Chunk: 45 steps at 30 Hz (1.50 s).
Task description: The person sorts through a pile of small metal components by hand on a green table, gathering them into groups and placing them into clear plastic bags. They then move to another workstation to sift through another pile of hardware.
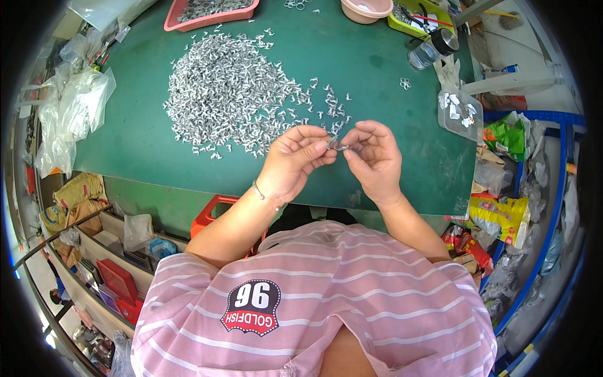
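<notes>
Both hands, left hand (294,157) and right hand (375,156), pinch one small silver metal clip (337,146) between closed fingers above the green tabletop (144,125). Beyond the fingers lies a heap of silver clips (232,94); right of them, a clear plastic box (460,113) and yellow-green packets (502,217).

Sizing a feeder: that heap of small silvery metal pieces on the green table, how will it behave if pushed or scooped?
The metal pieces look tiny and thin, so probably light and stiff. Their hooked shapes likely snag, dragging in clumps. Strays at the heap's edge suggest they scatter easily. Both hands pinch one piece, hinting at fiddly grasping.
</notes>
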Each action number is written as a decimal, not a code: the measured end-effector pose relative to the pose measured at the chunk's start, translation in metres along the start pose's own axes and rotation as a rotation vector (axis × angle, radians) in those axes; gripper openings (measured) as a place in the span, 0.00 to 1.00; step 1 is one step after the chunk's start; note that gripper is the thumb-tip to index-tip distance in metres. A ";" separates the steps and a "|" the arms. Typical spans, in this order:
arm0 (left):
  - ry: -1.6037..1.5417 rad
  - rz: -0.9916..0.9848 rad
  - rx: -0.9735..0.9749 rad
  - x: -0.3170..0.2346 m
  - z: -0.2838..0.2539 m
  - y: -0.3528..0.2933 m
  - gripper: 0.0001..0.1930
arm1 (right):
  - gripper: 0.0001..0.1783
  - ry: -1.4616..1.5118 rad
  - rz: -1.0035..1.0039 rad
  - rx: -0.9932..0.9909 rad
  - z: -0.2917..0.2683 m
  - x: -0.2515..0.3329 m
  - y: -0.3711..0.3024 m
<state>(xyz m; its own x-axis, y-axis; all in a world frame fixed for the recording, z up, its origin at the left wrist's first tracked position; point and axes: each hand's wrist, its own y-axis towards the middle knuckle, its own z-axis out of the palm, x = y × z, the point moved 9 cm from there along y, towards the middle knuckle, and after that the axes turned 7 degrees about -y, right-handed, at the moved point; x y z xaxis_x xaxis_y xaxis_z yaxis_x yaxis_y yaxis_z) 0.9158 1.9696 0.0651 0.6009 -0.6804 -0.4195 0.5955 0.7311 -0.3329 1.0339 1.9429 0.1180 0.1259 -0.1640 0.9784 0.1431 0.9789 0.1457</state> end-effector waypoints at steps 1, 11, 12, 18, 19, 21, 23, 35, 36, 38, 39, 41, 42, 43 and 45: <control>0.008 0.001 0.006 0.001 0.002 0.000 0.09 | 0.25 -0.004 -0.005 0.000 -0.001 0.001 -0.001; 0.055 0.034 0.043 0.010 0.015 0.002 0.09 | 0.23 -0.125 -0.084 0.007 -0.014 0.012 -0.010; 0.059 0.032 0.051 0.011 0.016 0.003 0.09 | 0.23 -0.141 -0.087 0.001 -0.015 0.013 -0.010; 0.090 -0.103 -0.079 0.036 -0.013 0.005 0.08 | 0.16 -0.413 -0.027 -0.052 -0.024 -0.013 -0.024; 0.117 -0.130 -0.110 0.041 -0.021 0.003 0.08 | 0.16 -0.413 -0.010 -0.055 -0.026 -0.023 -0.028; 0.171 -0.184 -0.171 0.051 -0.037 -0.001 0.08 | 0.16 -0.414 0.024 -0.062 -0.027 -0.040 -0.034; 0.190 -0.191 -0.226 0.056 -0.052 -0.002 0.08 | 0.13 -0.509 0.069 0.015 -0.018 -0.046 -0.034; 0.160 -0.134 -0.490 0.056 -0.120 0.027 0.06 | 0.09 -1.006 0.222 -0.161 -0.097 -0.158 0.057; 0.170 -0.130 -0.498 0.055 -0.121 0.028 0.06 | 0.11 -1.095 0.311 -0.156 -0.107 -0.172 0.069; 0.188 -0.129 -0.507 0.050 -0.124 0.026 0.06 | 0.11 -1.232 0.326 -0.153 -0.107 -0.181 0.085; 0.199 -0.130 -0.509 0.048 -0.125 0.026 0.06 | 0.12 -1.302 0.334 -0.153 -0.108 -0.185 0.087; 0.225 -0.124 -0.537 0.043 -0.132 0.023 0.06 | 0.09 -1.342 0.294 -0.073 -0.097 -0.183 0.092; 0.239 -0.123 -0.549 0.041 -0.135 0.022 0.06 | 0.08 -1.361 0.251 -0.045 -0.092 -0.183 0.093; 0.243 -0.114 -0.553 0.040 -0.136 0.022 0.06 | 0.07 -1.382 0.200 -0.016 -0.089 -0.179 0.093; 0.251 -0.101 -0.557 0.038 -0.137 0.021 0.07 | 0.06 -1.271 0.182 -0.035 -0.091 -0.174 0.086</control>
<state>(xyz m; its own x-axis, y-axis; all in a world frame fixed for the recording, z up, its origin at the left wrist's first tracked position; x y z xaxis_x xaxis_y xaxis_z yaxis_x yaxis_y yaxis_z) 0.8781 1.9664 -0.0739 0.3718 -0.7647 -0.5264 0.2346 0.6260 -0.7437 1.1138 2.0443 -0.0528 -0.8714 0.2209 0.4381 0.2507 0.9680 0.0106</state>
